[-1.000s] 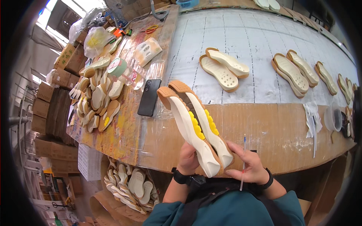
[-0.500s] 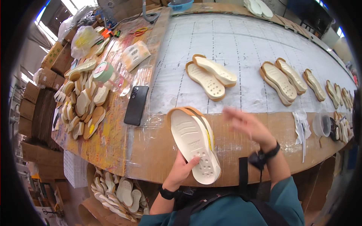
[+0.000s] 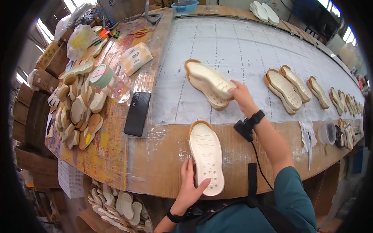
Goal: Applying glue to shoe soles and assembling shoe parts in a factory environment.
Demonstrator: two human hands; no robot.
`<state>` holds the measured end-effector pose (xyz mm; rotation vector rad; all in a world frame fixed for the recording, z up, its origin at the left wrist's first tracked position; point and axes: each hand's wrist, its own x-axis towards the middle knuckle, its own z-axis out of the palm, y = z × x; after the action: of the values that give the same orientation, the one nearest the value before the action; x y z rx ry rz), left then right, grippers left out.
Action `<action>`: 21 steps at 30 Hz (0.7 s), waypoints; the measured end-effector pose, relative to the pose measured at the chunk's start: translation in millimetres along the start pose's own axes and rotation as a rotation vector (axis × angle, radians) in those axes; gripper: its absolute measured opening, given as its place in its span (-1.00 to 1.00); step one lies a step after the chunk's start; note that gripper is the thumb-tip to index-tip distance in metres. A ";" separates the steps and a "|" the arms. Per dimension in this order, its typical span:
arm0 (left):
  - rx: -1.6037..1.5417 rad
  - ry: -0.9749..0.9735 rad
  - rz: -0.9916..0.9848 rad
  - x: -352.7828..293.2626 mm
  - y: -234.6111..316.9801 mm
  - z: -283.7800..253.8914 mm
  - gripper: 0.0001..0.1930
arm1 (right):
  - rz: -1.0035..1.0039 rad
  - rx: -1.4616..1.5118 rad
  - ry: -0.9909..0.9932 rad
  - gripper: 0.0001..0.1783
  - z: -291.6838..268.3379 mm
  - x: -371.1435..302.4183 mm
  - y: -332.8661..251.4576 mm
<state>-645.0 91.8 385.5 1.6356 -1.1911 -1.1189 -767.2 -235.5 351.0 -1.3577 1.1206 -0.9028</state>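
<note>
A cream shoe sole (image 3: 206,151) with a tan rim and small round holes lies lengthwise on the cardboard-covered front of the table. My left hand (image 3: 190,190) is beside its near end, thumb touching the top and fingers stretched apart along the left edge. Farther up, my right hand (image 3: 241,97) pinches the holed end of another cream sole (image 3: 211,79), which lies slanted over a lower sole (image 3: 204,91) on the white sheet. My right fingertips are partly hidden beneath that end.
More sole pairs (image 3: 285,91) line the white sheet (image 3: 233,42) to the right. At left are a black phone (image 3: 138,113), a tissue pack (image 3: 136,58), a bottle (image 3: 110,83) and a heap of soles (image 3: 77,105). A box of soles (image 3: 120,206) stands below the table edge.
My right hand has reached forward and taken the upper sole on the sheet. The soles in my left hand have come down onto the cardboard, with one showing, and the left fingers have spread.
</note>
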 end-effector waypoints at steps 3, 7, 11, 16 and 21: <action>0.031 0.104 0.005 -0.5 1.6 -10.3 -0.21 | -0.070 -0.234 0.038 -0.36 24.9 -11.6 11.6; -0.026 0.102 0.044 2.0 -2.9 -14.2 -0.25 | -0.044 -0.138 -0.014 -0.35 42.8 -14.8 8.2; -0.137 -0.011 0.071 -7.0 -1.5 -11.0 -0.27 | 0.184 0.034 -0.025 -0.45 72.5 -24.1 0.5; -0.126 -0.072 0.167 -18.0 -1.1 -7.9 -0.29 | 0.591 0.408 -0.131 -0.70 47.1 -29.2 -31.0; -0.425 0.077 0.187 -6.4 19.1 -17.0 -0.30 | 0.501 1.009 -0.569 -0.70 8.5 -110.4 -57.8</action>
<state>-634.7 95.4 409.5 1.2076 -0.9550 -1.0908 -780.8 -130.0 416.6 -0.3985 0.3903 -0.5121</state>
